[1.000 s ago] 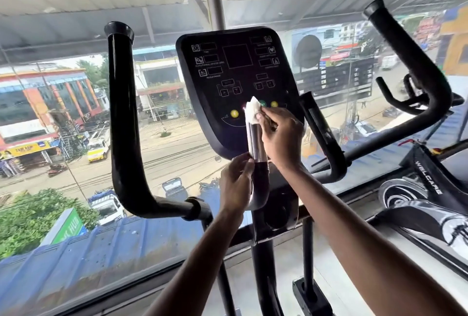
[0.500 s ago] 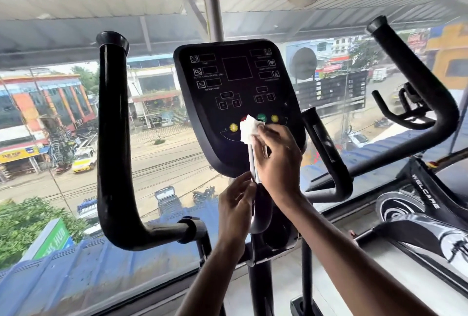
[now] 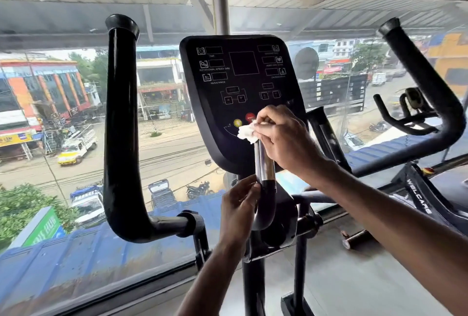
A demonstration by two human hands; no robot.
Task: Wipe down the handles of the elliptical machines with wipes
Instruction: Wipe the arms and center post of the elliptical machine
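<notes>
A white wipe [image 3: 247,132] is bunched over the top of the short inner handle [image 3: 264,163], a chrome grip on a black curved bar, in front of the black console [image 3: 243,75]. My right hand [image 3: 286,138] grips the wipe around the handle's top end. My left hand [image 3: 240,204] holds the black lower part of that same handle, just under the chrome. The tall left moving handle [image 3: 121,123] and the right moving handle [image 3: 430,93] stand untouched on either side. A second short inner handle [image 3: 326,138] rises right of my right hand.
A large window [image 3: 164,153] with a street below fills the view behind the machine. Another exercise machine [image 3: 420,199] with its own handlebar [image 3: 402,123] stands at the right. A small dumbbell [image 3: 354,238] lies on the floor by the window frame.
My right hand with the wipe has stayed at the top of the inner handle, turning slightly around it. More chrome shows under it now. The left hand keeps its hold lower down.
</notes>
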